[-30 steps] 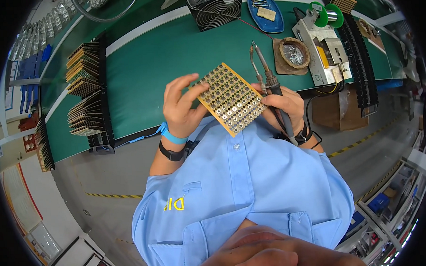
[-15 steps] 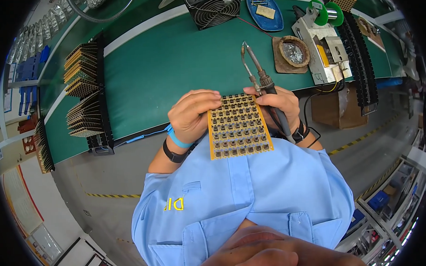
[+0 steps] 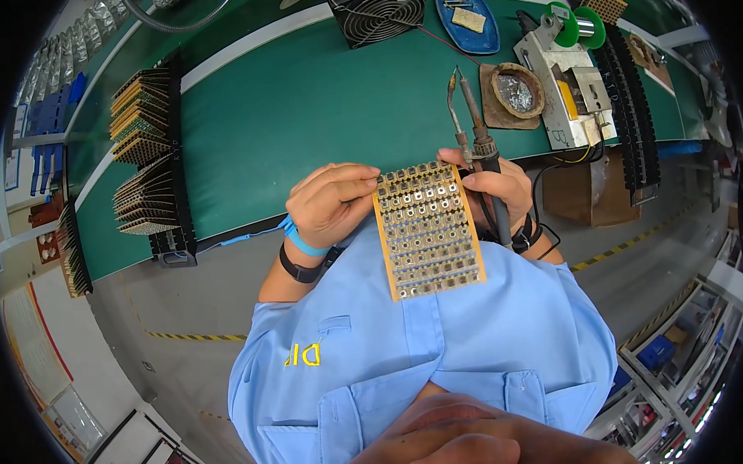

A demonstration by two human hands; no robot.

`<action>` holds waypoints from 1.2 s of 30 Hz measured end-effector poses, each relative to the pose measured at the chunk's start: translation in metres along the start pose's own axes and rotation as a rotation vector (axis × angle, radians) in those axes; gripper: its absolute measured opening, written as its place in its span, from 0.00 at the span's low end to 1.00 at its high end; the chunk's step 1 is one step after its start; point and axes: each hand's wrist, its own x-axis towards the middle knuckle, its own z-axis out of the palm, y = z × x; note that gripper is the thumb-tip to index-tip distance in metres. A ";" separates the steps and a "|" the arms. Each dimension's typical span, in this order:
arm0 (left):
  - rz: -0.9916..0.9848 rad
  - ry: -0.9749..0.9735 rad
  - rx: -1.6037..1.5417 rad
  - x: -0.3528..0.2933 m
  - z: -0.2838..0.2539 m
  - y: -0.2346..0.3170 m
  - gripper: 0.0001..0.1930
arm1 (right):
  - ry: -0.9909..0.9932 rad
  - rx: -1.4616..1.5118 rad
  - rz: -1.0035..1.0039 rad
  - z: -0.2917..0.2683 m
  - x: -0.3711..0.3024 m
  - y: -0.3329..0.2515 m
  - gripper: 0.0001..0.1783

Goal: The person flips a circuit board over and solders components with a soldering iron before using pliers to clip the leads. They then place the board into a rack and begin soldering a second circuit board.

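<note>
Head view: from where I stood, a black upright rack (image 3: 184, 177) of thin tan boards (image 3: 141, 117) flanked the green tabletop (image 3: 277, 112). Next, the left hand (image 3: 325, 197) had its fingers clamped on the upper left corner of a tan rectangular circuit board (image 3: 429, 230), tilted before the light-blue shirt (image 3: 424, 336). The right hand's (image 3: 511, 188) fingers were closed round a dark-handled soldering iron (image 3: 485, 146) while touching the board's right edge. Beyond sat a round brown bowl (image 3: 492, 87).

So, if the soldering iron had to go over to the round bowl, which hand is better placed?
Likely the right hand: it holds the soldering iron, and the round bowl lies on that side. The left hand holds the board near its upper left corner.
</note>
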 end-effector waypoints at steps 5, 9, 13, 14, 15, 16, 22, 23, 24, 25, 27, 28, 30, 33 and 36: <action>-0.008 0.019 -0.025 -0.003 0.001 -0.002 0.11 | -0.104 0.029 0.081 -0.009 -0.006 -0.002 0.22; -0.010 0.035 -0.026 -0.002 0.001 -0.001 0.11 | -0.121 0.037 0.086 -0.008 -0.005 -0.002 0.19; -0.001 0.030 -0.024 -0.001 0.001 0.001 0.11 | -0.122 0.012 0.061 -0.009 -0.003 -0.004 0.19; 0.004 0.025 -0.025 -0.001 0.001 0.001 0.11 | -0.126 -0.001 0.055 -0.010 -0.003 -0.004 0.19; 0.006 0.025 -0.029 -0.001 0.001 0.000 0.11 | -0.126 -0.006 0.055 -0.009 -0.002 -0.004 0.19; 0.011 0.028 -0.027 -0.001 0.000 0.000 0.11 | -0.109 -0.006 0.039 -0.007 -0.001 -0.004 0.21; 0.016 0.032 -0.010 -0.003 0.000 -0.001 0.11 | -0.129 0.006 0.038 -0.008 0.000 -0.005 0.24; 0.017 0.033 -0.011 -0.003 0.000 -0.002 0.11 | -0.130 0.005 0.038 -0.009 -0.001 -0.005 0.24; 0.016 0.017 -0.013 -0.001 0.000 -0.002 0.12 | -0.141 -0.004 0.045 -0.010 -0.002 -0.005 0.22; 0.015 0.001 -0.013 0.001 0.000 -0.002 0.12 | -0.152 -0.012 0.052 -0.011 -0.003 -0.004 0.20; 0.014 -0.013 -0.013 0.004 0.000 -0.001 0.13 | -0.165 -0.018 0.058 -0.010 -0.006 -0.002 0.19; 0.000 0.001 -0.016 0.007 0.001 0.002 0.13 | -0.144 -0.016 0.060 -0.009 -0.008 0.000 0.19; -0.027 0.029 -0.023 0.010 0.003 0.005 0.14 | -0.102 -0.012 0.064 -0.007 -0.010 0.003 0.18; -0.020 0.044 0.033 0.003 0.002 0.002 0.14 | -0.113 -0.001 0.065 -0.006 -0.007 0.002 0.18; 0.003 0.043 0.051 0.001 0.000 -0.001 0.13 | -0.115 0.001 0.061 -0.005 -0.005 0.000 0.17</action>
